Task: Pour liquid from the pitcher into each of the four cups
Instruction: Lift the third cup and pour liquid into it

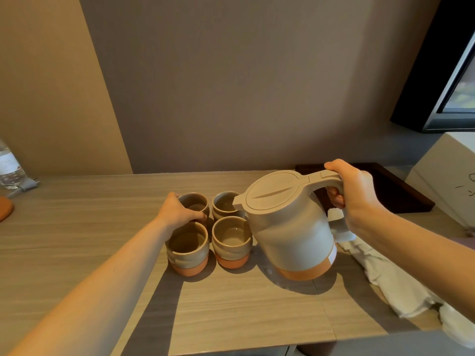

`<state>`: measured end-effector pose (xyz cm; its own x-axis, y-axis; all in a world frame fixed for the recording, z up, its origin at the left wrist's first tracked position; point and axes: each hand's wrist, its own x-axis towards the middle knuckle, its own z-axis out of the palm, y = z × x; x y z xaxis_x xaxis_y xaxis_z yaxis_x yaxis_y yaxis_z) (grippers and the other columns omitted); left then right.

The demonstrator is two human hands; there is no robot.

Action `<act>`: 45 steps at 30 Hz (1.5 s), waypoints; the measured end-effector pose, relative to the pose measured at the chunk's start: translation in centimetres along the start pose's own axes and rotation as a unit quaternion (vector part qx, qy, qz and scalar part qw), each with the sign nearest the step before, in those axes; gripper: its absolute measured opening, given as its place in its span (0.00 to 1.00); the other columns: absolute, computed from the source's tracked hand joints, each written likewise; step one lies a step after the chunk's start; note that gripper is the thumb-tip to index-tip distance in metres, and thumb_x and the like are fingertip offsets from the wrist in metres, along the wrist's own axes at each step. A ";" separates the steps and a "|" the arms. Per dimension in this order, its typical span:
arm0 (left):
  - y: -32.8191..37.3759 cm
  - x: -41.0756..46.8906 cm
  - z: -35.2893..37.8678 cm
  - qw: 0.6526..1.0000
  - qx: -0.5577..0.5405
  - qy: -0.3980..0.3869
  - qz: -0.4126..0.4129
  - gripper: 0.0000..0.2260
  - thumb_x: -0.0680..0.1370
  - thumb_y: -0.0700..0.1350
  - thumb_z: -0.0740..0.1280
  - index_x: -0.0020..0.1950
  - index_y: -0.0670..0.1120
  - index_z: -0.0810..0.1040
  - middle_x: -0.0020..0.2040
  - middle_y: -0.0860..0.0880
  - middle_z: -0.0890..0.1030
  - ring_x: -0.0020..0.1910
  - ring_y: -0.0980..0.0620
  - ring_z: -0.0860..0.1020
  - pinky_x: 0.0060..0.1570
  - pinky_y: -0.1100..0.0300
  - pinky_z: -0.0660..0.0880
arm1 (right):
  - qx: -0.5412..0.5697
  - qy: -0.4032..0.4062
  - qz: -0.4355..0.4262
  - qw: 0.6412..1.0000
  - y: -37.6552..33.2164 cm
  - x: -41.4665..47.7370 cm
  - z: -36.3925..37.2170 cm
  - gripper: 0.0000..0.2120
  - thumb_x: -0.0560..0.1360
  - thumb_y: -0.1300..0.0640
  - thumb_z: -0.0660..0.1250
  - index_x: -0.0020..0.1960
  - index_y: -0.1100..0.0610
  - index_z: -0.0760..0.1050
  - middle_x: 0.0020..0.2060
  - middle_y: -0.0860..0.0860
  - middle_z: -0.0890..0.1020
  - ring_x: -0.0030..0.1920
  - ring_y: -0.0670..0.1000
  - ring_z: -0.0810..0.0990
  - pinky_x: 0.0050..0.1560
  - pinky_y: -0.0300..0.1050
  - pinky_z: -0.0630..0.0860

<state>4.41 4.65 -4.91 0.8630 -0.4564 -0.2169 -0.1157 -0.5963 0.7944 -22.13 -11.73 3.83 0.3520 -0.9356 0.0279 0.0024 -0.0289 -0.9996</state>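
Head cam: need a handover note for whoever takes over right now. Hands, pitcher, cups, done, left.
Left hand: fingers curled round the far-left cup, steadying it on the table.
Right hand: grips the handle of the pitcher, lid shut, tilted toward the cups, spout over the far-right cup.
Cups: two by two, upright, with the near-left cup and near-right cup in front.
Done: unclear. No stream is visible and the fill levels are hard to read.
Left: probably check each cup and pour where needed, far-right first.
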 end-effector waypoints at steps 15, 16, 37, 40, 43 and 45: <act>4.2 -3.3 -3.8 0.967 -0.155 0.094 0.179 0.40 0.66 0.47 0.80 0.72 0.53 0.62 0.61 0.52 0.69 0.60 0.52 0.69 0.51 0.57 0.70 | 0.039 -0.001 -0.005 0.999 -2.0 -0.6 0.2 0.14 0.72 0.48 0.67 0.43 0.61 0.74 0.31 0.52 0.74 0.28 0.47 0.68 0.30 0.40 0.65; 4.5 -3.9 -3.9 0.965 -0.164 0.095 0.184 0.41 0.66 0.47 0.80 0.73 0.53 0.61 0.61 0.53 0.68 0.60 0.52 0.68 0.51 0.57 0.70 | 0.042 -0.001 -0.005 0.999 -2.2 -0.7 0.1 0.15 0.71 0.47 0.67 0.44 0.61 0.74 0.31 0.52 0.74 0.28 0.47 0.68 0.29 0.39 0.65; -0.3 -14.1 -2.6 0.969 -0.193 0.044 0.149 0.33 0.61 0.43 0.83 0.60 0.51 0.70 0.50 0.56 0.77 0.48 0.60 0.74 0.42 0.60 0.72 | 0.054 -0.033 -0.034 0.997 -5.1 -5.0 -0.7 0.13 0.71 0.49 0.67 0.35 0.58 0.74 0.23 0.48 0.73 0.23 0.44 0.67 0.26 0.38 0.64; -0.8 -14.5 -2.2 0.971 -0.175 0.040 0.159 0.32 0.60 0.44 0.83 0.57 0.53 0.71 0.50 0.56 0.78 0.49 0.60 0.76 0.45 0.59 0.73 | 0.045 -0.045 -0.038 0.997 -5.0 -5.1 -0.7 0.13 0.71 0.49 0.67 0.34 0.57 0.74 0.22 0.47 0.73 0.22 0.44 0.67 0.28 0.38 0.64; -1.0 -14.8 -1.6 0.972 -0.164 0.032 0.162 0.31 0.59 0.45 0.83 0.55 0.56 0.70 0.50 0.58 0.79 0.50 0.60 0.76 0.45 0.59 0.74 | 0.032 -0.065 -0.050 0.996 -4.8 -5.1 -0.6 0.13 0.72 0.50 0.66 0.32 0.56 0.72 0.19 0.45 0.73 0.20 0.43 0.68 0.26 0.37 0.64; -1.0 -14.8 -1.5 0.973 -0.161 0.029 0.165 0.32 0.59 0.46 0.83 0.55 0.57 0.70 0.50 0.58 0.79 0.50 0.60 0.76 0.44 0.60 0.74 | 0.027 -0.072 -0.049 0.996 -4.7 -5.2 -0.5 0.14 0.72 0.50 0.67 0.32 0.56 0.72 0.20 0.45 0.73 0.21 0.43 0.69 0.26 0.37 0.64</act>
<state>-7.54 12.94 -1.63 0.8324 -0.5443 0.1044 -0.2387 -0.1820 0.9539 -24.46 -6.96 8.35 0.4779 -0.8690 0.1281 0.0931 -0.0949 -0.9911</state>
